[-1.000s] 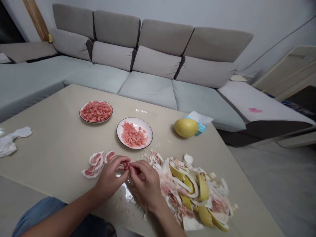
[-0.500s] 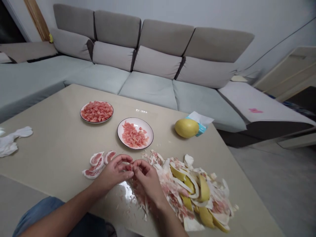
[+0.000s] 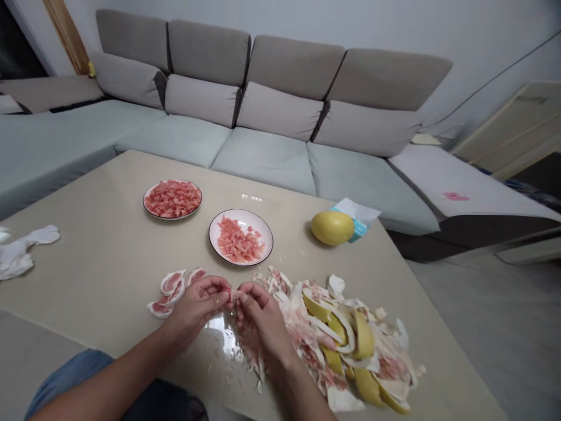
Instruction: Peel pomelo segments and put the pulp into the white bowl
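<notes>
Between my two hands, above the near part of the table, is a small piece of pomelo flesh (image 3: 228,294) with pale membrane. My left hand (image 3: 197,304) pinches the red flesh, and the fingers of my right hand (image 3: 264,318) are closed on the whitish membrane at its other side. Pomelo segments (image 3: 169,295) in white skin lie just left of my left hand. Beyond my hands stands a white plate (image 3: 266,231) with a dark rim, partly covered by loose pink pulp (image 3: 236,242). Peel and membrane scraps (image 3: 337,336) are heaped beside my right hand.
A fuller plate of pulp (image 3: 172,199) stands at the back left of the table (image 3: 105,245). A whole yellow pomelo (image 3: 332,227) rests against a blue tissue pack (image 3: 360,228) at the right. Crumpled tissue (image 3: 21,254) lies at the left edge. A grey sofa (image 3: 263,155) stands behind.
My left hand has turned slightly, its fingers now pinched together on the pomelo flesh. The hands have drawn a little apart, and pale membrane shows between them.
</notes>
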A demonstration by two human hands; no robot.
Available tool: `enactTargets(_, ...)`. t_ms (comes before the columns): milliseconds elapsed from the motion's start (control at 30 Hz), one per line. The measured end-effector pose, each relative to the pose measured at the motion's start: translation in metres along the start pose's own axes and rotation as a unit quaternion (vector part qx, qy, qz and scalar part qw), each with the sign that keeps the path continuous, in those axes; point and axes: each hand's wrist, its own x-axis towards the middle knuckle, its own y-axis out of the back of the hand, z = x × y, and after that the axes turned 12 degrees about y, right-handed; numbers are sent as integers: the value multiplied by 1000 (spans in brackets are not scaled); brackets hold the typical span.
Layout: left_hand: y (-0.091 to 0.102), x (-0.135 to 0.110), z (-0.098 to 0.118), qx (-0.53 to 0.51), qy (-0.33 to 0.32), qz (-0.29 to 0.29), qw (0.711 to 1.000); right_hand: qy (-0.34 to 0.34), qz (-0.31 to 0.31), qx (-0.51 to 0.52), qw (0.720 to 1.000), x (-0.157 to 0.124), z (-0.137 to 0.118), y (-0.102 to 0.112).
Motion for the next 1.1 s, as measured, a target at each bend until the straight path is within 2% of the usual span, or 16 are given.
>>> enactTargets(100,2,2,3,69,-44,38,996,79,2,-129,989,-1,-9,-2)
enactTargets(200,2,4,4,104,-56,66,991,176,-4,-246,953,-2,-13,-4)
enactTargets(333,1,5,4,106,-63,88,988,266,13,-305,914,-4,-6,-5)
enactTargets(433,0,4,0,69,-44,63,995,313,32,-335,888,-8,0,-6)
enactTargets(500,-1,3,-2,28,-27,34,999,315,44,-334,887,-9,2,-7)
enactTargets(600,0,2,-6,-28,0,3,1000,280,56,-306,908,-9,2,-9)
enactTargets(767,2,3,-9,-96,39,1,995,221,51,-268,936,-6,1,-9)
enactTargets(1100,1,2,-5,-98,26,-8,995,211,56,-274,937,-5,2,-7)
